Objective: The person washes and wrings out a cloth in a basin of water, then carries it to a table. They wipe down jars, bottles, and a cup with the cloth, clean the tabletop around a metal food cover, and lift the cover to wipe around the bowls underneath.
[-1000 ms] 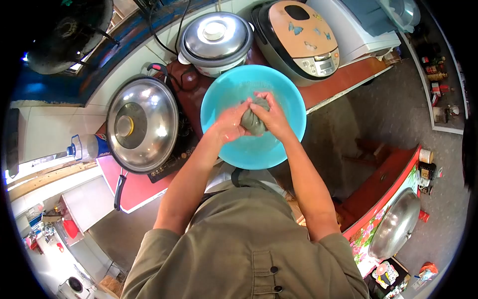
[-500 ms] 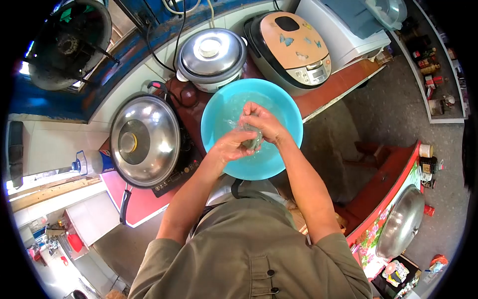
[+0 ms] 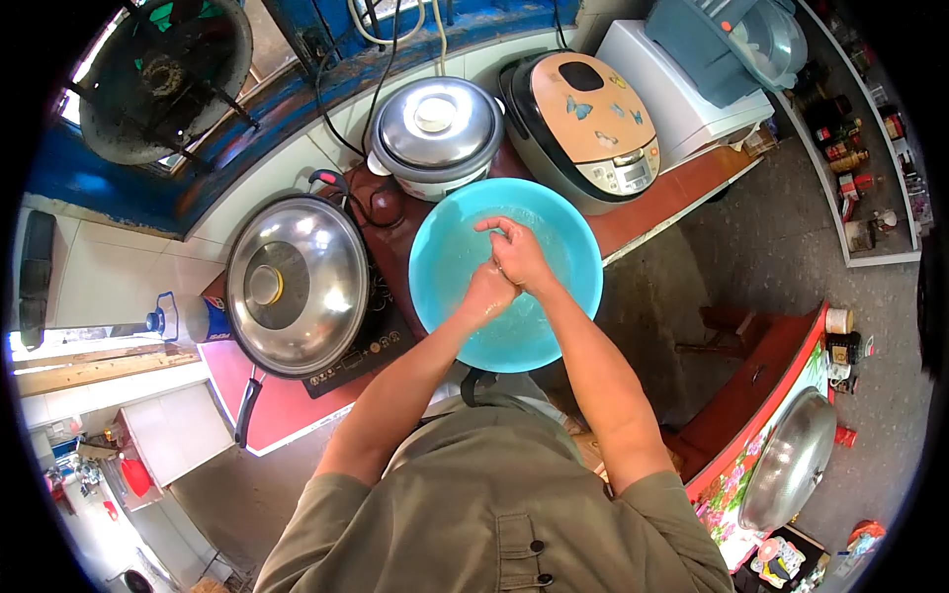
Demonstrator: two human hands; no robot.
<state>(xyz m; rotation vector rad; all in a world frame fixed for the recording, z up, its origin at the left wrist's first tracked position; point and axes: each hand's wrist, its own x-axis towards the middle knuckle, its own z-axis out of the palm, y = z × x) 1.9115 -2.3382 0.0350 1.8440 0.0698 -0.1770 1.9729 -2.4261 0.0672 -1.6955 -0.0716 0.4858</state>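
A turquoise basin (image 3: 423, 287) of water stands on the red counter, and both of my hands are over it. My left hand (image 3: 489, 293) is closed, its fingers curled away from view. Pressed against it, my right hand (image 3: 521, 255) is bent round with one finger reaching out to the left. Whatever lies between the palms is hidden by the hands. The water (image 3: 460, 247) under them looks cloudy and stirred.
Behind the basin are a lidded silver cooker (image 3: 437, 128) and a rice cooker (image 3: 583, 124) with butterflies on its lid. To the left, a lidded wok (image 3: 316, 267) sits on an induction hob (image 3: 371, 356). A large bottle (image 3: 183, 318) stands beyond it.
A wet greenish-grey lump showed between my hands before; now it is out of sight. The hands have come closer together, the left one turning into a fist.
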